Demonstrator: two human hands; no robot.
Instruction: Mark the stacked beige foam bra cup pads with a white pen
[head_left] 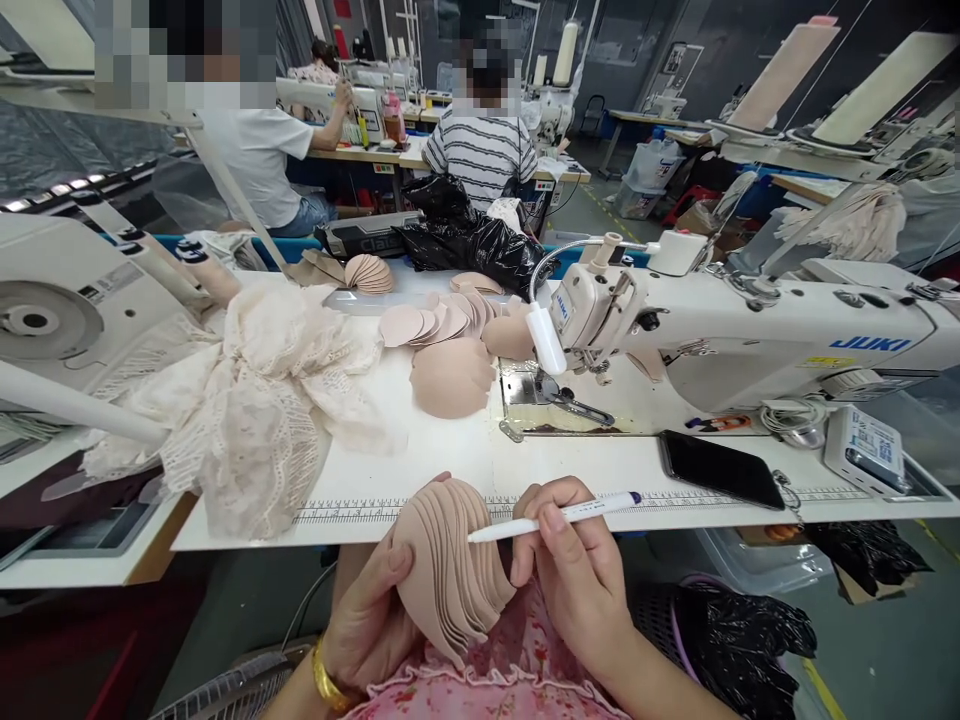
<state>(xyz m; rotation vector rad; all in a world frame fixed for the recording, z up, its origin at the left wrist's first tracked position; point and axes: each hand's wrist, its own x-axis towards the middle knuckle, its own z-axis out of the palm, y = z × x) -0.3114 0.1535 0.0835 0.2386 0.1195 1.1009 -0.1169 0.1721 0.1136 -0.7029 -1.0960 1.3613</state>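
My left hand (375, 610) is closed around a fanned stack of beige bra cup pads (448, 560), held upright above my lap at the table's front edge. My right hand (574, 575) grips a white pen (555, 517) with a blue cap end, its tip touching the top of the stack. A gold bracelet sits on my left wrist. More beige cup pads (450, 375) lie spread on the white table, left of the sewing machine needle plate (555, 400).
A white JUKI sewing machine (750, 335) stands at the right, a black phone (720, 468) in front of it. A heap of cream lace fabric (255, 400) covers the table's left. A black plastic bag (465, 240) lies behind. Two seated people work at far tables.
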